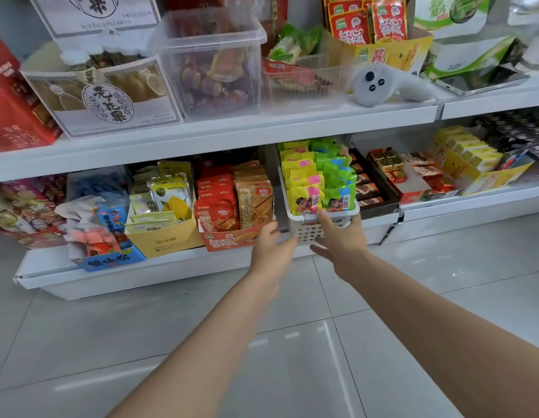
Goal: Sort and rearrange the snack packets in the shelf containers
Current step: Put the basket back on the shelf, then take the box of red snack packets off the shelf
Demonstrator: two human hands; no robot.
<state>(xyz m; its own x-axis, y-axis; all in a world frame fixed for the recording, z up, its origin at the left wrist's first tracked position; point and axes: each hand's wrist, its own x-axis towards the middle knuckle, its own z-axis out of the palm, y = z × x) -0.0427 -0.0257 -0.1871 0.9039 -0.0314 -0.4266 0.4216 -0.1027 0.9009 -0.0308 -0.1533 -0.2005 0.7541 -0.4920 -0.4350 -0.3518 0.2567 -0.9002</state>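
Hands reach in together at the centre of the frame, both stretched toward the white perforated plastic basket (318, 226) that juts out from the lower shelf (183, 260). The left hand (272, 245) comes at its left corner with fingers spread and loose, holding nothing; whether it touches the basket I cannot tell. The right hand (342, 239) is at the front wall, fingers extended, thumb up near the rim, not clamped round anything. Inside the basket, yellow snack packets (304, 188) stand in a row on the left and green snack packets (337, 179) on the right, neatly filed, so this container looks sorted already. Just left of it, the red cardboard tray of red and tan packets (232, 236) looks orderly too. Further left, the blue cardboard box (111, 260) with crumpled wrappers looks messy, so my read is that the job is partway through, with this basket probably needing to slide back into line.
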